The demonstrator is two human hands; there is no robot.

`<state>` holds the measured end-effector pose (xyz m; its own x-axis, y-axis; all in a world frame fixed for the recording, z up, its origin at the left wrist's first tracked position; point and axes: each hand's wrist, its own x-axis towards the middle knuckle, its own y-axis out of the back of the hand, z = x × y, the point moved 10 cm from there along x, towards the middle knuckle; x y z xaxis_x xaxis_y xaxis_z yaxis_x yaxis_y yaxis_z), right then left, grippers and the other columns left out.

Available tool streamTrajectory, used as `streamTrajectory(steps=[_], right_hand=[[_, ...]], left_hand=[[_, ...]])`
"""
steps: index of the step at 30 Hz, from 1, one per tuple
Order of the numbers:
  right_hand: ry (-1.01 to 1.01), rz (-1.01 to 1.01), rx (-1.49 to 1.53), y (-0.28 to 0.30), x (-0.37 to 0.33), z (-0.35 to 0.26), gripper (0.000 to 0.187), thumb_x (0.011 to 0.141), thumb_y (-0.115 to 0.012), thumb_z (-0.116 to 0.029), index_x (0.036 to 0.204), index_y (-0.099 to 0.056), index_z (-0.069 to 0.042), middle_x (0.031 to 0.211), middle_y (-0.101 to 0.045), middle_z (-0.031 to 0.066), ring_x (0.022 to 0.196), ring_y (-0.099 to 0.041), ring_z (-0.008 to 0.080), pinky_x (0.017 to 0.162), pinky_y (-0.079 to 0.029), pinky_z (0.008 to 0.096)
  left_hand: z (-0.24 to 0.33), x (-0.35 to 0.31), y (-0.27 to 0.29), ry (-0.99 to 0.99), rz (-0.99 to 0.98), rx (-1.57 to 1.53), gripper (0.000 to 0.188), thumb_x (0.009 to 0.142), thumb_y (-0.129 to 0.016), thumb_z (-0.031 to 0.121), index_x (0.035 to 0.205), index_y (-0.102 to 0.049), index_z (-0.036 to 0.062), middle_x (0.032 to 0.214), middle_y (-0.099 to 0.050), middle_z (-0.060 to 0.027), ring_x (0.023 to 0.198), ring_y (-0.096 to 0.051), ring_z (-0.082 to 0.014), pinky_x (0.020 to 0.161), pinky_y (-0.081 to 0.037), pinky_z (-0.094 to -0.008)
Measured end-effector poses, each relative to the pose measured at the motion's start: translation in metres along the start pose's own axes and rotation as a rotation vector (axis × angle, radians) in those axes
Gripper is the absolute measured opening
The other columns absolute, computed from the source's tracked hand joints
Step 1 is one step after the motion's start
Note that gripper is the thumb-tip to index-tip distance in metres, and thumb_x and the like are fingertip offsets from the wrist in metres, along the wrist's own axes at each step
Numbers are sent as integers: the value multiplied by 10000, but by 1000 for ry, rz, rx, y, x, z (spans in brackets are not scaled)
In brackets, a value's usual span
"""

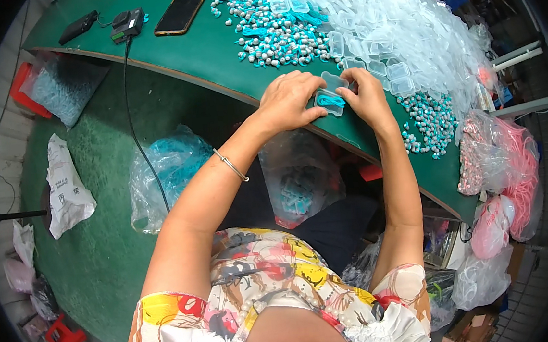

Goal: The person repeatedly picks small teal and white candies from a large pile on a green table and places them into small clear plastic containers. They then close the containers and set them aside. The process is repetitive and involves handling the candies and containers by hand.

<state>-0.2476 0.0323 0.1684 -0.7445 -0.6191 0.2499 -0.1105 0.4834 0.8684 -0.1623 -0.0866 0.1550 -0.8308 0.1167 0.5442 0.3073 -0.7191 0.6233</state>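
Observation:
Near the front edge of the green table, both my hands are at a small clear plastic box [322, 93] with its hinged lid raised. A coiled turquoise cord [331, 101] lies inside it. My left hand [289, 102] grips the box's left side between thumb and fingers. On the other side, my right hand [368, 99] has its thumb and fingers closed at the lid and right edge. Just beyond lies a big heap of clear plastic boxes [398, 23]. A pile of turquoise cords with silver-grey beads [276, 47] is left of it, and more grey-and-turquoise beads [429, 121] lie to the right.
A phone [180, 12] and a small black device [127, 25] with a hanging cable lie at the table's far left. Below the edge, a clear bag [298, 182] holds small boxes. Bags of pink cord [515, 176] hang at the right. A red stool [66, 341] stands at lower left.

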Motion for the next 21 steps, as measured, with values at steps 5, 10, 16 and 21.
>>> streamTrajectory(steps=[5,10,16,21], right_hand=[[257,250,28,22,-22,-23,192,772,-745,-10,937,-648,-12,872,-642,119,727,-641,239,653,-515,329],[353,222,86,20,-50,-47,217,765,-744,-42,964,-660,-21,907,-645,138,809,-638,310,720,-522,390],[362,223,78,11,-64,-46,294,749,-755,-44,1029,-665,-32,993,-637,142,942,-621,324,799,-516,401],[340,262,104,9,-56,-40,295,761,-749,-48,1041,-658,-28,967,-632,140,902,-622,328,779,-515,399]], left_hand=[[0,1,3,80,-10,-75,656,700,-828,267,1265,-527,124,854,-598,-36,853,-607,-270,754,-471,-413],[2,-1,3,35,0,-21,557,710,-820,277,1194,-587,131,877,-620,-34,869,-614,-270,766,-473,-413],[0,4,-2,98,-83,-23,348,738,-793,298,1012,-678,117,885,-651,-54,885,-636,-276,785,-487,-414],[9,1,4,-20,56,6,267,793,-758,251,989,-673,92,828,-616,-79,792,-625,-287,683,-493,-404]])
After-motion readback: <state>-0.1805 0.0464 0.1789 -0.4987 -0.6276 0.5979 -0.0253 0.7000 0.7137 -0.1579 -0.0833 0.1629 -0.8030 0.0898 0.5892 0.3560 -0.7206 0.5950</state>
